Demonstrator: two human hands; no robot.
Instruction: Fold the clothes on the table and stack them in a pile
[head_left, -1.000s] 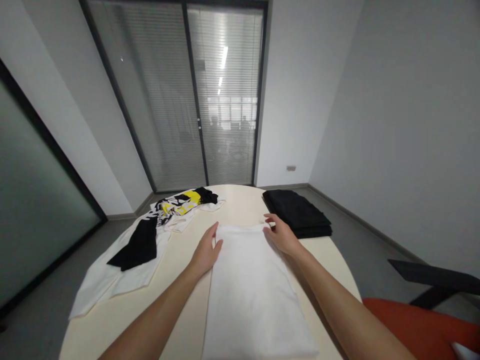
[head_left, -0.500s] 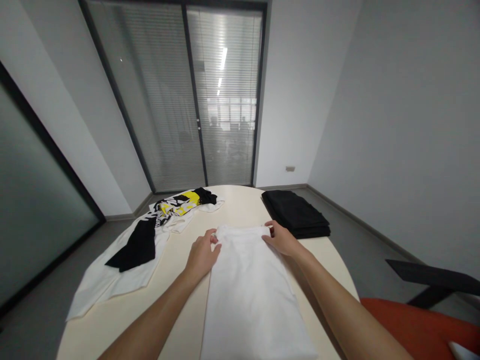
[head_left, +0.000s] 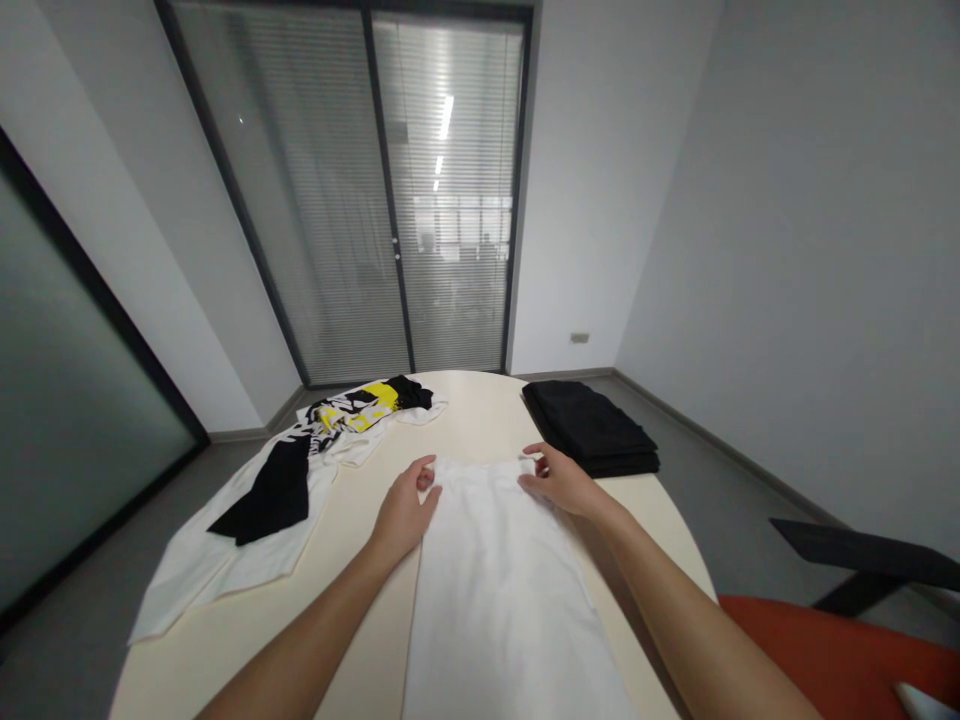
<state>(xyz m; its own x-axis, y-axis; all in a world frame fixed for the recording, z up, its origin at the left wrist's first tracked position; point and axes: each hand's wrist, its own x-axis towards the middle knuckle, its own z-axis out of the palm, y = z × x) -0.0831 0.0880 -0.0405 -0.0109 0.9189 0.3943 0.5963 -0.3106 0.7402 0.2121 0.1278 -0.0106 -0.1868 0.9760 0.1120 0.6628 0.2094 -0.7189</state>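
A white folded garment lies lengthwise on the round cream table in front of me. My left hand pinches its far left corner, fingers closed on the cloth. My right hand grips the far right corner the same way. Both forearms reach along the garment's two sides.
A stack of folded black clothes sits at the table's far right edge. Loose white, black and yellow garments are spread over the left side. An orange chair seat is at lower right. Glass doors with blinds stand behind.
Both hands went from lying flat at the garment's far corners to pinching them, and the far edge has drawn slightly toward me.
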